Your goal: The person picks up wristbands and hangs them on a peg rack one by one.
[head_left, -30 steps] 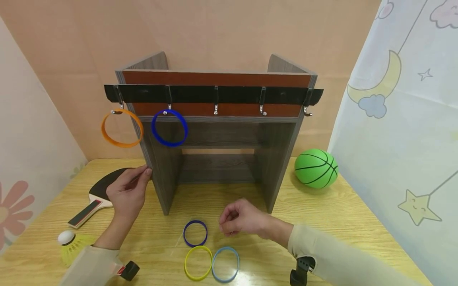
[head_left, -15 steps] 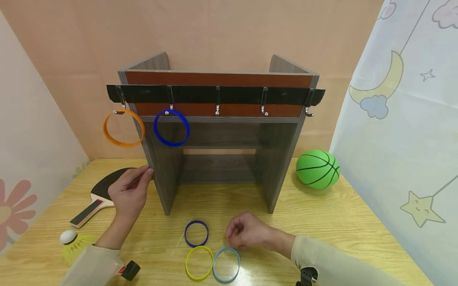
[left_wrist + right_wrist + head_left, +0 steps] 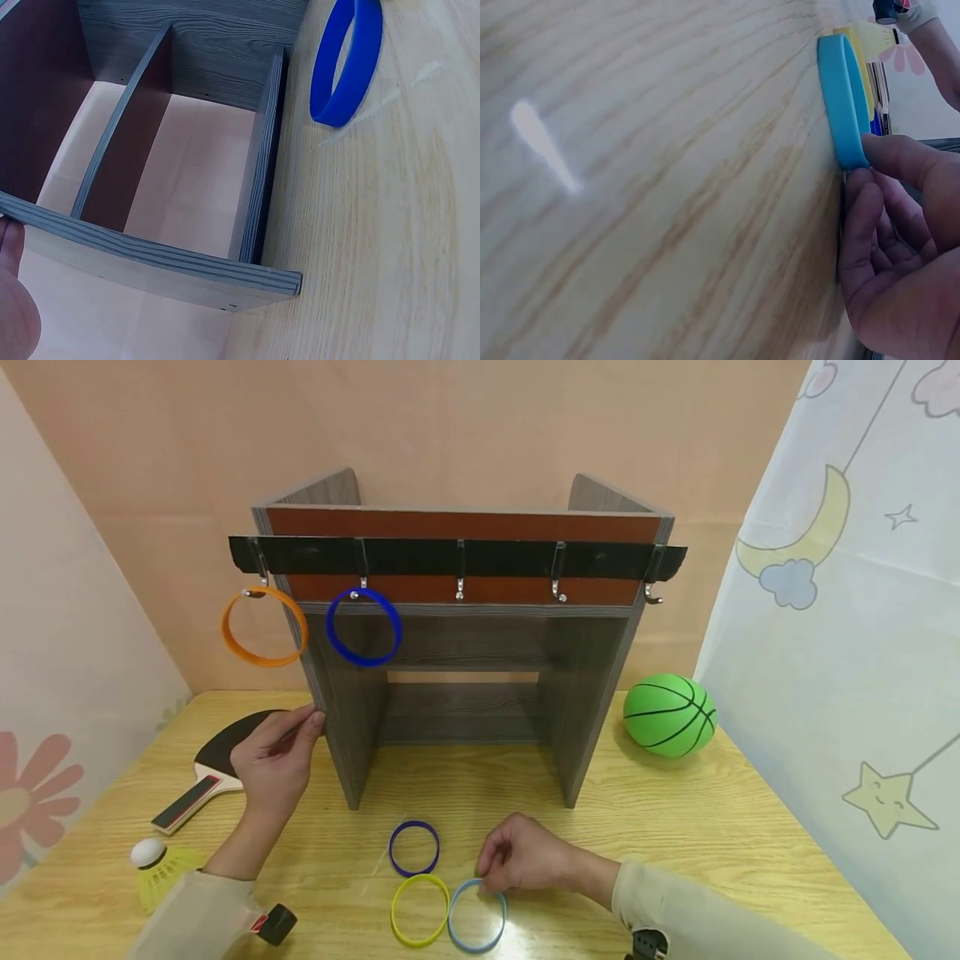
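Note:
My right hand [image 3: 525, 856] is down at the table, its thumb and fingertips pinching the upper rim of a light blue silicone wristband [image 3: 844, 105]. Thumb inside the loop and fingers outside show in the right wrist view. My left hand [image 3: 273, 756] grips the front edge of the left side panel of a grey wooden shelf [image 3: 341, 727]. Beside the light blue band lie a yellow wristband [image 3: 395, 920] and a dark blue wristband [image 3: 392, 852]. An orange wristband [image 3: 264, 661] and a blue wristband [image 3: 366, 661] hang from the two left hooks of the shelf's black rail [image 3: 412, 558].
Three more metal hooks, including a middle hook [image 3: 460, 589], line the rail to the right. A table tennis bat [image 3: 187, 803] and a yellow shuttlecock [image 3: 168, 870] lie at the left. A green ball [image 3: 670, 716] sits right of the shelf.
My right hand has moved down and slightly right onto the light blue wristband and taken its rim. The left hand stays on the shelf panel.

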Motion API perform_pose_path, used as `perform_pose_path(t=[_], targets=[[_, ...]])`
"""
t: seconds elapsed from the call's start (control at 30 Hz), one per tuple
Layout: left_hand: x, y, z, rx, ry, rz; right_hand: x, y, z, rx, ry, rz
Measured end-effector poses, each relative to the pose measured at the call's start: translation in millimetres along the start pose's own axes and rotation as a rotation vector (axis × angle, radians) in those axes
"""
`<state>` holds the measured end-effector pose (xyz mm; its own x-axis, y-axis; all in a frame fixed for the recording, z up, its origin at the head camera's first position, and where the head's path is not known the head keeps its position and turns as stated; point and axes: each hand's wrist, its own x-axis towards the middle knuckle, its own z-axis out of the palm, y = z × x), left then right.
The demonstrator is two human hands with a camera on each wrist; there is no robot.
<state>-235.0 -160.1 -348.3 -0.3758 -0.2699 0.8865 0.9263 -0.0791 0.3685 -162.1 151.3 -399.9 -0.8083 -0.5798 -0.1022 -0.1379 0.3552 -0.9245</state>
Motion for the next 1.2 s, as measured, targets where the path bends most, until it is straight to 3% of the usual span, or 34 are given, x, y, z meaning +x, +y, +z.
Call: perform_pose_path(t=[0.2,0.47,0.93,1.2], targets=[[1.7,4.4,3.4,0.013,-0.008,0.005,-0.1,-0.9,-0.1,-0.062,-0.021,-0.045],[-3.2,-5.8,-1.3,0.057,-0.009,-0.003,-3.6,-2.7,-4.1,-0.087,-0.042,-0.081],[5.1,13.4,9.9,0.073,-0.023,0.014,-13.4,0.7,-22.4,0.153,-0.102,0.066],[5.2,14.1,8.4,0.069,-0.019,0.007,-13.8,-6.0,-40.5,0.258,-0.076,0.073]])
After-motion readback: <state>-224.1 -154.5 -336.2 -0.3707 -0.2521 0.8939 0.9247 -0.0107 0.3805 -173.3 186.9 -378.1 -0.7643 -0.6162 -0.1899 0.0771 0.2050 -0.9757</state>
